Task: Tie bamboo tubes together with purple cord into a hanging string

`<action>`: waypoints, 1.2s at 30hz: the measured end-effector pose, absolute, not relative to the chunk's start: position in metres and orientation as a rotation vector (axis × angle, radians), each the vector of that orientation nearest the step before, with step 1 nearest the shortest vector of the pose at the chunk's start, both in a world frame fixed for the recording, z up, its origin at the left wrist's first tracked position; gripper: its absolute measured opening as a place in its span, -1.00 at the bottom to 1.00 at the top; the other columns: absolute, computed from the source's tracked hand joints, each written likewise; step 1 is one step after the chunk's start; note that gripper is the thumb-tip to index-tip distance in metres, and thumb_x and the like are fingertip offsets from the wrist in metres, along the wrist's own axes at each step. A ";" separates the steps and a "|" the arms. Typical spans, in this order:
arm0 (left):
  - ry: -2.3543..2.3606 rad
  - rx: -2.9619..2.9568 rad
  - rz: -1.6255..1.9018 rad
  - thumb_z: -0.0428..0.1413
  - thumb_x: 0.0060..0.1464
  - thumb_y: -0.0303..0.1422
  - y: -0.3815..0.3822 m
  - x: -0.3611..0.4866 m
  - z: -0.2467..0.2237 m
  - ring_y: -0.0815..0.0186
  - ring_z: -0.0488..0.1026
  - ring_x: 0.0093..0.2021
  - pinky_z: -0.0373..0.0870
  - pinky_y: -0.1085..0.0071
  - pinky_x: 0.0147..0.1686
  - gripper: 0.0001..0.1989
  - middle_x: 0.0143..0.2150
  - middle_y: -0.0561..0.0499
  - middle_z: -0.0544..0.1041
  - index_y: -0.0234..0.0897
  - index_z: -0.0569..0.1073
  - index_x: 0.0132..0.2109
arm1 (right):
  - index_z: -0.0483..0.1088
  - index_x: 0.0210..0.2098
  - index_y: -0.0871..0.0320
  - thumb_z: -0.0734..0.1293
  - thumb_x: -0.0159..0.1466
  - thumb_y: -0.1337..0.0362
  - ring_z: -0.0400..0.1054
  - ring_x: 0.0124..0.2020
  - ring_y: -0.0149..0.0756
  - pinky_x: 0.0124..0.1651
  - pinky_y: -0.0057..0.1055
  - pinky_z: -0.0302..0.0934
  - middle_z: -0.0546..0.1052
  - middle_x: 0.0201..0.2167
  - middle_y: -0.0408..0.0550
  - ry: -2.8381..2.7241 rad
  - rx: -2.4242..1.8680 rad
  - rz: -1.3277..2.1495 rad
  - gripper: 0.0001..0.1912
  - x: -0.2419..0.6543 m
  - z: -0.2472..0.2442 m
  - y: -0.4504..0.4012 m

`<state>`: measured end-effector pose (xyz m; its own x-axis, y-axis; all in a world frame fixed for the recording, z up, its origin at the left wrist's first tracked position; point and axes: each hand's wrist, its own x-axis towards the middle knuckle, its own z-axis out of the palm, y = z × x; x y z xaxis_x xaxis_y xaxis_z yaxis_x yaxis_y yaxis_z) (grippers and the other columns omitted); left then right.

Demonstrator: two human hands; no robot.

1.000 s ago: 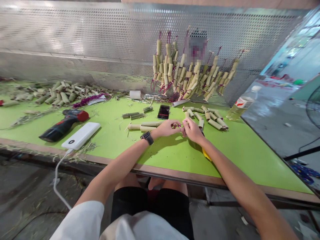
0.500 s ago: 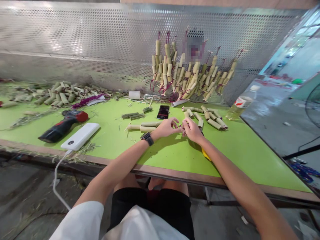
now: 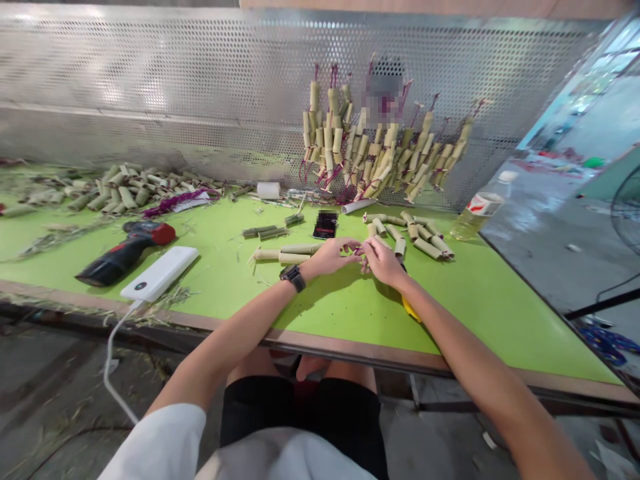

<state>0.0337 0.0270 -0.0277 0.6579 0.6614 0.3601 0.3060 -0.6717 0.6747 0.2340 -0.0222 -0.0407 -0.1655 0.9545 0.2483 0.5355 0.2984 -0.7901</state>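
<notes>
My left hand (image 3: 337, 257) and my right hand (image 3: 381, 260) meet over the green table, fingertips pinched close together. Between them shows a short bit of purple string (image 3: 358, 251); both hands seem to grip it. Pale bamboo tubes (image 3: 296, 258) lie just left of my left hand, one end of them behind it. Beyond my right hand are more short bamboo pieces (image 3: 397, 240), some in a bent row. A yellow-handled object (image 3: 412, 309) lies under my right forearm, mostly hidden, so its kind does not show.
To the left lie a cordless drill (image 3: 127, 252), a white power bank (image 3: 160, 273) with a cable, and a heap of bamboo pieces (image 3: 120, 187). Strung bamboo figures (image 3: 375, 147) hang on the perforated metal panel (image 3: 200, 87). A bottle (image 3: 477, 210) stands at the right edge, a small black case (image 3: 325, 227) mid-table.
My fingers have shifted slightly at the purple string, the left fingertips drawing closer to the right ones. The view has moved a touch; everything else on the table stays put.
</notes>
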 end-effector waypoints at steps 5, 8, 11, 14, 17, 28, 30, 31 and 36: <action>0.777 2.233 0.788 0.21 0.28 -0.24 0.026 0.031 -0.024 0.21 0.56 -0.01 0.45 0.28 0.03 -0.67 0.09 -0.13 0.65 -0.25 0.59 0.12 | 0.25 -0.26 0.00 0.13 0.49 -0.22 0.46 -0.52 -0.24 -0.43 -0.30 0.38 0.45 -0.55 -0.19 -1.820 -1.308 0.664 -0.55 0.235 -0.042 -0.020; 0.783 2.241 0.791 0.23 0.27 -0.25 0.026 0.031 -0.026 0.23 0.55 -0.05 0.45 0.30 0.01 -0.65 0.03 -0.11 0.66 -0.26 0.57 0.15 | 0.25 -0.26 0.00 0.12 0.48 -0.23 0.45 -0.52 -0.24 -0.44 -0.29 0.39 0.46 -0.54 -0.16 -1.823 -1.310 0.681 -0.54 0.236 -0.041 -0.020; 0.825 2.253 0.800 0.29 0.21 -0.20 0.028 0.032 -0.029 0.24 0.53 -0.13 0.43 0.31 -0.06 -0.56 -0.08 -0.08 0.65 -0.28 0.56 0.17 | 0.27 -0.24 0.00 0.12 0.47 -0.23 0.47 -0.50 -0.22 -0.45 -0.26 0.41 0.49 -0.48 -0.12 -1.814 -1.297 0.718 -0.54 0.236 -0.040 -0.021; 0.874 2.262 0.797 0.34 0.15 -0.15 0.029 0.033 -0.030 0.25 0.49 -0.19 0.41 0.31 -0.13 -0.49 -0.14 -0.06 0.63 -0.31 0.55 0.16 | 0.28 -0.23 0.01 0.14 0.47 -0.23 0.49 -0.47 -0.20 -0.45 -0.25 0.43 0.52 -0.42 -0.09 -1.808 -1.282 0.739 -0.54 0.235 -0.040 -0.021; 0.919 2.240 0.819 0.37 0.10 -0.14 0.028 0.035 -0.032 0.26 0.48 -0.21 0.39 0.32 -0.16 -0.49 -0.17 -0.06 0.62 -0.32 0.54 0.10 | 0.28 -0.22 0.00 0.16 0.46 -0.22 0.50 -0.46 -0.21 -0.46 -0.27 0.41 0.52 -0.41 -0.09 -1.798 -1.287 0.747 -0.56 0.234 -0.040 -0.021; 0.973 2.229 0.859 0.35 0.03 -0.23 0.020 0.038 -0.030 0.26 0.47 -0.26 0.31 0.33 -0.26 -0.70 -0.20 0.00 0.61 -0.21 0.39 -0.21 | 0.29 -0.28 0.00 0.14 0.50 -0.09 0.33 -0.54 -0.21 -0.43 -0.29 0.19 0.40 -0.60 -0.15 -1.820 -1.372 0.469 -0.63 0.232 -0.036 -0.023; 1.019 2.226 0.850 0.33 0.02 -0.28 0.019 0.039 -0.029 0.28 0.46 -0.30 0.29 0.34 -0.30 -0.72 -0.24 0.01 0.60 -0.20 0.36 -0.24 | 0.28 -0.30 0.01 0.14 0.50 -0.08 0.34 -0.51 -0.20 -0.42 -0.30 0.17 0.44 -0.55 -0.11 -1.820 -1.389 0.441 -0.63 0.233 -0.035 -0.022; 1.039 2.225 0.848 0.32 0.01 -0.30 0.018 0.039 -0.028 0.28 0.45 -0.32 0.28 0.35 -0.32 -0.72 -0.26 0.02 0.59 -0.20 0.35 -0.25 | 0.28 -0.30 0.01 0.14 0.50 -0.08 0.34 -0.50 -0.20 -0.42 -0.30 0.17 0.46 -0.53 -0.10 -1.820 -1.399 0.431 -0.63 0.233 -0.035 -0.022; 1.030 2.212 0.865 0.27 -0.01 -0.34 0.019 0.040 -0.030 0.31 0.44 -0.36 0.27 0.36 -0.34 -0.76 -0.29 0.04 0.59 -0.21 0.36 -0.23 | 0.27 -0.30 0.03 0.13 0.50 -0.06 0.32 -0.54 -0.25 -0.46 -0.31 0.11 0.57 -0.38 -0.01 -1.831 -1.438 0.417 -0.63 0.236 -0.037 -0.018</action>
